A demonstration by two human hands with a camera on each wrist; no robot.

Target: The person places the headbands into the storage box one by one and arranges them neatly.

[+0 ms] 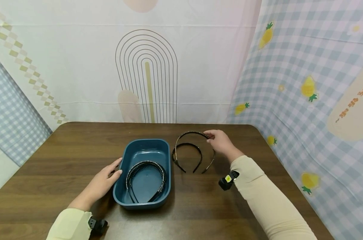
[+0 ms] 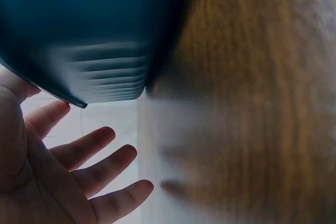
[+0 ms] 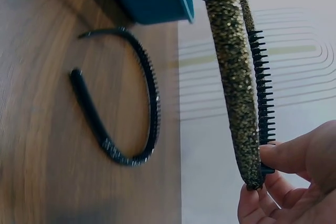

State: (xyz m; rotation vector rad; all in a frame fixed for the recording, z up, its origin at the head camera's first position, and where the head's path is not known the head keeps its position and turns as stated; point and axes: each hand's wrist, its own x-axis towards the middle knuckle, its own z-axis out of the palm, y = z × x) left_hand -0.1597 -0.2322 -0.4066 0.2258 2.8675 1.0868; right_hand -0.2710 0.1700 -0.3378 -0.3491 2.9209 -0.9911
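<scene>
Two hands are at work over one tabletop [image 1: 199, 216]. The right hand [image 1: 220, 141] pinches one gold-speckled headband [image 3: 233, 77] between thumb and fingers, up on its right-hand side; from the right wrist I make out a row of black teeth along its inside. Whether its ends touch the wood I can't tell.

Just behind it, seen from where the person sits, one black headband [image 3: 153, 103] lies on the tabletop by itself, its two tips pointing back towards the person.

To the left of those two stands one blue tub [image 1: 143, 206]. In its near half lies a nest of bands [image 1: 147, 163], at least two, stacked so closely that I can't get an exact count.

The left hand [image 1: 101, 181] is at the tub's left rim, spread wide, four fingers fairly straight and apart, with the forefinger against the rim.

Each wrist carries one small black camera [image 1: 228, 180], two in all, and both sleeves [image 1: 271, 196] are pale. Behind hangs one white cloth [image 1: 205, 66] with a single line-drawn arch [image 1: 149, 83]; to the right, a checked cloth [image 1: 289, 60] shows five yellow fruits [image 1: 308, 87].
</scene>
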